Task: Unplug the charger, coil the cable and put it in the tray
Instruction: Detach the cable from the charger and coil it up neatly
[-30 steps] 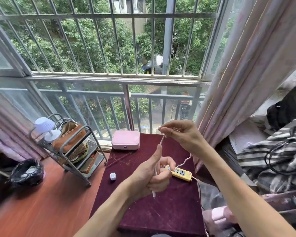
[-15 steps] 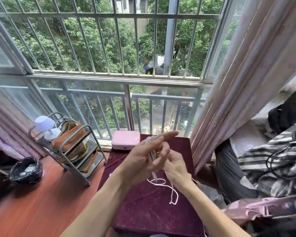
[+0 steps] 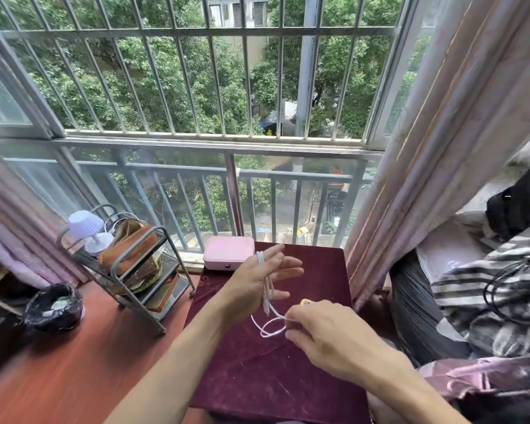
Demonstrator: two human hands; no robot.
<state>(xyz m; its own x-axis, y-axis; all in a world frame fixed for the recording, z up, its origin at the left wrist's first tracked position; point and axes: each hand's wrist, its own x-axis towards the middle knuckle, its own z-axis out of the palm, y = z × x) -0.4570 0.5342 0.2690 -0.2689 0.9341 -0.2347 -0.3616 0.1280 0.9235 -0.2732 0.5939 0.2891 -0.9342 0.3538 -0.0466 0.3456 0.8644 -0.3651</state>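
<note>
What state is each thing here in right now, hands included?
Left hand: fingers straight, cable looped round them.
Right hand: pinching the cable's loose loop.
Cable: partly coiled, one end hanging free.
Pink box: lid shut.
Power strip: mostly hidden behind the right hand.

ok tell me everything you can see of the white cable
The white cable is thin, smooth and plastic-looking. Several strands run lengthwise over the left hand, hooked on its straight fingers. Lower down it forms a loose double loop over the maroon table, and the right hand pinches it there.
</note>
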